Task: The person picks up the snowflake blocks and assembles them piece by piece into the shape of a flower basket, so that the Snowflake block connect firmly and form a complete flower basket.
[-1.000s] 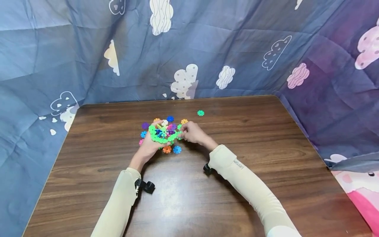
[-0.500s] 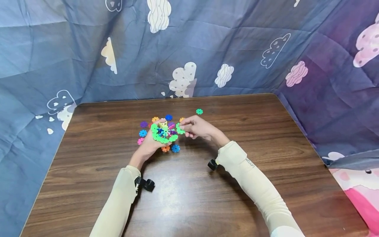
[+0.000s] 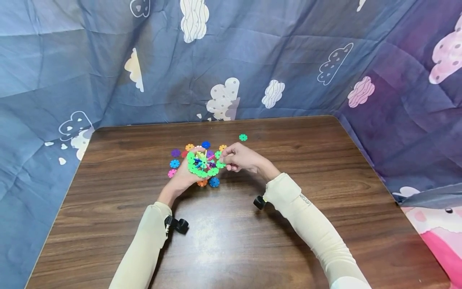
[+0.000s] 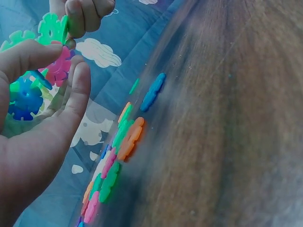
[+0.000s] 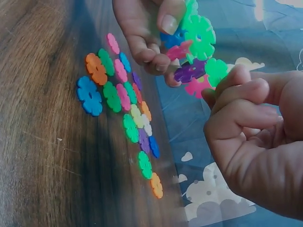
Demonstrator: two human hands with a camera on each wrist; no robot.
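Observation:
Above the table, my left hand holds a built piece of interlocking snowflake discs. A curved row of bright green discs runs round its near side, with blue, pink, purple and yellow ones inside. In the left wrist view, thumb and fingers curl about the piece near a pink disc. My right hand pinches a green snowflake disc at the right side of the build, beside a purple disc. Whether its slot is fully joined cannot be seen, as the fingertips cover part of it.
Loose snowflake discs lie on the wooden table beneath and around the hands, including a blue one and an orange one. A single green disc lies farther back. A patterned cloth hangs behind the table.
My right hand drew back slightly to the right, showing a green disc in its fingertips, then brought it against the build. The left hand's build shifted a little rightward.

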